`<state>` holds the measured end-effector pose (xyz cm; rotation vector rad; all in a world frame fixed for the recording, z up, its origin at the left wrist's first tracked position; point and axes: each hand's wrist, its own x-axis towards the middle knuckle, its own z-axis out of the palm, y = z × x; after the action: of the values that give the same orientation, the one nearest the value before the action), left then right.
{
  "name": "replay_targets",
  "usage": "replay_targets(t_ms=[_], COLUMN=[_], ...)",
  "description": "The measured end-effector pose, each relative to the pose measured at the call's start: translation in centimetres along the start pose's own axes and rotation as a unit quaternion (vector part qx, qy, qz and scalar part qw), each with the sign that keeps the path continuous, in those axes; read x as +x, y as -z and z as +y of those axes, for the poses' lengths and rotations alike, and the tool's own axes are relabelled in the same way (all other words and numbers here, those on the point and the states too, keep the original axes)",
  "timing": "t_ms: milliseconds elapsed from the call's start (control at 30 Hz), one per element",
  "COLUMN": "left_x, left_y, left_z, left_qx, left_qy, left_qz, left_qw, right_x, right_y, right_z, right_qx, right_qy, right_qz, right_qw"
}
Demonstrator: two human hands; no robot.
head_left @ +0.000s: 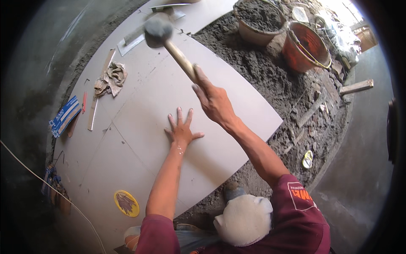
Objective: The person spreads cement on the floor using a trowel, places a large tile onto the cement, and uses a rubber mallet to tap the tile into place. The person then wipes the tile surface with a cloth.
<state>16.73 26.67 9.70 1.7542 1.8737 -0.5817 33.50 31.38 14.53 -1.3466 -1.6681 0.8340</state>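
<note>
My right hand (215,101) is wrapped round the wooden handle of a rubber mallet (182,61), its dark head raised above the tiles and slightly blurred. Fingers spread, my left hand (182,133) lies flat on a large pale floor tile (224,148). Thin joint lines part this tile from its neighbours. Ahead of the hands, a flat steel trowel (131,45) rests on the tiles, partly behind the mallet head. A crumpled, stained cloth (112,79) lies to the left, over a long straight bar (92,113).
Dark wet mortar (249,63) borders the tile's right edge. Beyond stand a mortar-filled bucket (258,36) and a red bucket (298,53). A wood piece (356,86) lies far right. Leftward are a blue packet (65,116), a yellow disc (134,208) and a pale cord (55,189).
</note>
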Motion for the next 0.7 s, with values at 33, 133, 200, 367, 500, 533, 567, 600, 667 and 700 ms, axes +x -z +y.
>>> replay_targets(t_ms=[33, 133, 200, 367, 500, 533, 567, 600, 667, 700], left_x=[0.1, 0.0, -0.1, 0.1, 0.3, 0.2, 0.1, 0.0, -0.2, -0.4], left_y=[0.0, 0.0, 0.2, 0.4, 0.2, 0.1, 0.1, 0.1, 0.0, -0.1], left_z=[0.0, 0.0, -0.1, 0.1, -0.1, -0.1, -0.2, -0.2, -0.2, -0.1], left_qx=[0.003, -0.001, 0.004, 0.005, 0.008, 0.007, -0.002, -0.012, -0.023, -0.023], left_qy=[0.002, -0.004, -0.005, -0.008, -0.006, -0.004, -0.004, -0.005, -0.008, -0.006], left_qz=[-0.001, 0.014, 0.008, 0.033, 0.008, -0.005, 0.001, 0.006, 0.007, 0.002], left_qw=[1.000, 1.000, 1.000, 0.999, 1.000, 1.000, 1.000, 1.000, 1.000, 1.000], right_x=[0.1, -0.1, 0.1, 2.4, 2.2, 1.9, 1.6, 1.4, 1.3, 1.4], right_y=[-0.2, -0.3, -0.1, 0.3, -0.8, -0.9, -0.8, -0.7, -0.2, 0.2], right_z=[-0.1, -0.1, 0.3, 1.2, 1.4, 1.4, 1.6, 1.7, 1.4, 0.9], right_qx=[0.018, -0.012, -0.074, -0.038, -0.018, -0.021, -0.033, -0.067, -0.147, -0.158], right_qy=[0.031, 0.062, 0.011, -0.006, 0.086, 0.121, 0.115, 0.048, -0.110, -0.106], right_qz=[0.020, 0.061, 0.050, 0.003, 0.101, 0.109, 0.106, 0.055, -0.070, -0.046], right_qw=[0.999, 0.996, 0.996, 0.999, 0.991, 0.986, 0.987, 0.995, 0.981, 0.981])
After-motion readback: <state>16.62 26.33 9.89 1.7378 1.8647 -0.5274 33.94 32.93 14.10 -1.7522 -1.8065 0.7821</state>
